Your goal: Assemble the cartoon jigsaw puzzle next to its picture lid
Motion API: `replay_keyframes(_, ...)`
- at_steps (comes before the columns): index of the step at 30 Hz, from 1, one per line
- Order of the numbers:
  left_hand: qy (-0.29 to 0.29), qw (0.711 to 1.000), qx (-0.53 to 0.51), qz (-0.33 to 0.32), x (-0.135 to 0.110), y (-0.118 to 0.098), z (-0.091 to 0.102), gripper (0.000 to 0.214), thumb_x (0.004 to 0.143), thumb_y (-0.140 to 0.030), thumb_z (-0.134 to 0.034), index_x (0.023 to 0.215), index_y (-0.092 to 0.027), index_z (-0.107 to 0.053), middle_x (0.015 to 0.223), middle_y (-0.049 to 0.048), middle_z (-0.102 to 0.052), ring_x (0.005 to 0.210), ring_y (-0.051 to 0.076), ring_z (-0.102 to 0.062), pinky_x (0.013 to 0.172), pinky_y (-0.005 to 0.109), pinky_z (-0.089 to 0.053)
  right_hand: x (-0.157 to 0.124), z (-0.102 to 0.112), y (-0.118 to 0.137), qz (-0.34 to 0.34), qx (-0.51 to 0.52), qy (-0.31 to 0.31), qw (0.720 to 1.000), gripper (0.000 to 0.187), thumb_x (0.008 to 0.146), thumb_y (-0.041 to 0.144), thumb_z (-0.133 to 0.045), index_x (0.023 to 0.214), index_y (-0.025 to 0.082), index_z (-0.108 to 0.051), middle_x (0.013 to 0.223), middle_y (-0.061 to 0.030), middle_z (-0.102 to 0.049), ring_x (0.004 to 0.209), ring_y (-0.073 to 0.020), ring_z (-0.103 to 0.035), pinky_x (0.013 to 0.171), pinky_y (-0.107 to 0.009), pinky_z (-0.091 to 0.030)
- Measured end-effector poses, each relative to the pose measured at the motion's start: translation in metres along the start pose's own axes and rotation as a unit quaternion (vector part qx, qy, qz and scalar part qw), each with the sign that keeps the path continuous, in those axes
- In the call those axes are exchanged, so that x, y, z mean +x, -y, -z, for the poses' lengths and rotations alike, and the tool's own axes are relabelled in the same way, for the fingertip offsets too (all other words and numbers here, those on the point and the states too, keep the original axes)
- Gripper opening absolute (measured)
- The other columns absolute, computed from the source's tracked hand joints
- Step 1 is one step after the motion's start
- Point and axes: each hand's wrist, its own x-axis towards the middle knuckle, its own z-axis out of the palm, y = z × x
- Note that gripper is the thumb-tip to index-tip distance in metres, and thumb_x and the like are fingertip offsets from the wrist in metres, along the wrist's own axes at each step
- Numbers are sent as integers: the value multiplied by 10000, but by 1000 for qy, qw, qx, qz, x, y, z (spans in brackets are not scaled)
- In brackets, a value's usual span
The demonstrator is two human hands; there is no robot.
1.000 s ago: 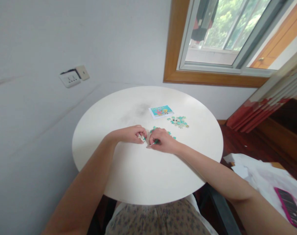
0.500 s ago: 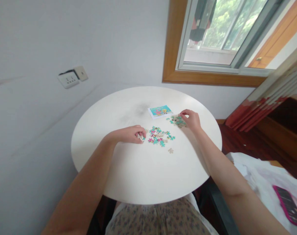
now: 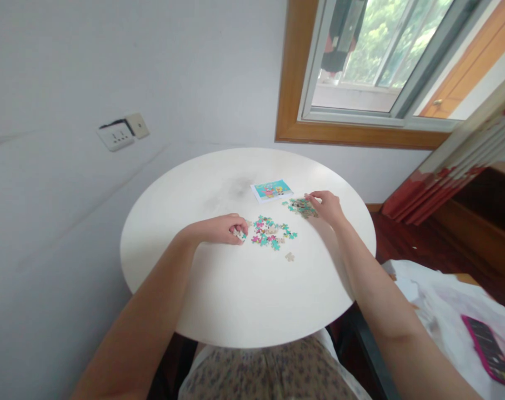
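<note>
My left hand (image 3: 224, 228) rests on the table with its fingers curled round a few puzzle pieces (image 3: 240, 235), partly hidden under it. Just to its right lies a loose spread of jigsaw pieces (image 3: 273, 231) in teal, pink and beige, some face down. One beige piece (image 3: 290, 257) lies apart, nearer to me. Over the right edge of a denser pile of puzzle pieces (image 3: 301, 207), my right hand (image 3: 327, 206) pinches a small pale puzzle piece (image 3: 306, 196) between thumb and finger. Behind the piles lies a teal picture card (image 3: 272, 190) with cartoon figures.
Everything lies on a round white table (image 3: 235, 300) close to the wall. A wall socket (image 3: 116, 136) is at the left, a window (image 3: 360, 66) at the back right. To my right, a phone in a pink case (image 3: 489, 350) lies on white cloth (image 3: 435, 300).
My right hand has shifted slightly, and a pale piece now shows at its fingertips. The left hand has stayed in place on its pieces.
</note>
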Motion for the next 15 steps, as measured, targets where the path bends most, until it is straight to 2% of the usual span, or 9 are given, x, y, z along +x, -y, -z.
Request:
replay_keyframes(5,1,1000,-1,4,0,-3,1,388,712,-365,-578,1054,-186,-615,1062,60,-552,889,169,-537,785,223,-428,0,3,-1,-15,65,-56,996,432,903,492,-413,832,217,-739,906,-55,-735,905,-211,-639,814,-303,-420)
replay_keyframes(10,-3,1000,-2,5,0,-1,0,385,708,-353,-575,1053,-188,-619,1062,59,-554,898,174,-541,793,228,-428,-3,2,11,0,127,-52,991,433,895,502,-431,790,208,-731,844,-44,-737,839,-200,-645,772,-288,-423)
replay_keyframes(15,-4,1000,-18,9,-1,-4,1,390,684,-311,-570,1050,-184,-618,1053,55,-559,881,169,-542,777,226,-431,-9,2,24,43,166,-37,984,408,899,478,-444,770,205,-719,808,-35,-729,812,-191,-643,768,-283,-425)
